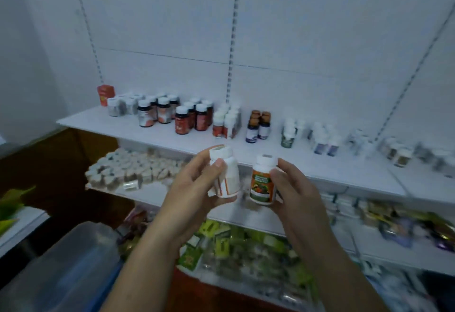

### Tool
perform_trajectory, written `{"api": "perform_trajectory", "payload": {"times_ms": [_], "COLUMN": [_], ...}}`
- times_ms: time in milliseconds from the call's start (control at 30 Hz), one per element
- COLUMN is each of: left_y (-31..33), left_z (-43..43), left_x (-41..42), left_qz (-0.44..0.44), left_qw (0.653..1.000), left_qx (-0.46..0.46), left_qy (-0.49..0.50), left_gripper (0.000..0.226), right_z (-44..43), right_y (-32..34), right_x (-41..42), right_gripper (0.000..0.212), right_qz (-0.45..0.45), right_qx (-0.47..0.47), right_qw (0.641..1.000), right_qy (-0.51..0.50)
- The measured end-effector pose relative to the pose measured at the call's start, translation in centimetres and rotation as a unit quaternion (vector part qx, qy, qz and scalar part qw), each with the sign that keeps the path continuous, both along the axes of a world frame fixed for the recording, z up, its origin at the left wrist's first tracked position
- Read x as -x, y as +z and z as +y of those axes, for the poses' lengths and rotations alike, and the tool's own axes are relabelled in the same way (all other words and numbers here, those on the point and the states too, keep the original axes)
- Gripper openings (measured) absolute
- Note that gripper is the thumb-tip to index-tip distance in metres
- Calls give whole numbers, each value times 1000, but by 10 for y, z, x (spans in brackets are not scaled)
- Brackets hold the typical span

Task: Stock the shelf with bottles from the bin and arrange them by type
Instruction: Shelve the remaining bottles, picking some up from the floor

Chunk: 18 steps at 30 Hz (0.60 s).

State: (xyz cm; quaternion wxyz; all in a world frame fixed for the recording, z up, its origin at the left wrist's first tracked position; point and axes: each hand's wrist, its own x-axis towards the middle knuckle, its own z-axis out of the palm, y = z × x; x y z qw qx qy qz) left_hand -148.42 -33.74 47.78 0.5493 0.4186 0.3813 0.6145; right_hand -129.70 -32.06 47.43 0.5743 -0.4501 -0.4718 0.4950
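Note:
My left hand (197,188) grips a white bottle (227,173) with an orange stripe, tilted, its back label toward me. My right hand (293,188) holds an upright white-capped bottle (262,181) with an orange and green label. Both bottles hang in front of the white top shelf (172,136). On that shelf stand grouped bottles: dark amber ones with white caps (192,117), white ones with red labels (225,122), blue-labelled ones with brown caps (258,125), and paler ones (320,139) further right. A translucent plastic bin (69,267) sits at lower left.
A red box (105,94) stands at the shelf's far left. A lower shelf holds many small white-capped jars (133,168). Below lie green and yellow packets (234,245) and other packaged goods (394,223). A white slotted back panel (231,40) rises behind.

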Motion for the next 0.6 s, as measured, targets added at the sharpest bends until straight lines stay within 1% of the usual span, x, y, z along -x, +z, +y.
{"api": "perform_trajectory", "payload": {"times_ms": [100,200,333,433,467,533,567,600], "left_y": [1,-2,-3,-1,0,0,0,-1], "left_z": [20,35,58,77,85,102,111,121], "left_x": [-92,-172,-257,-316,-333,-363,-377,-389], "left_qz": [-9,-8,-15,-31,-37,-57,-70,-85], "left_qw": [998,994,983,974,971,963,956,949], "left_qx": [-8,-12,-5,4,7,13,18,25], "left_qy": [-57,-106,-183,-225,-235,-264,-283,-304], "left_gripper": [47,58,56,51,49,46,46,44], "right_z": [-2,-8,-15,-13,-10,0,6,12], "right_y": [4,5,2,-1,-2,-4,-5,-5], "right_x": [-95,-178,-262,-313,-326,-351,-361,-370], "right_gripper": [19,19,20,49,49,35,34,39], "right_qz": [16,18,6,14,19,27,29,24], "right_qx": [-8,-2,-1,-3,-9,-24,-27,-27], "right_qw": [999,997,992,987,985,979,976,973], "right_qy": [-40,-76,-129,-157,-171,-202,-215,-226]}}
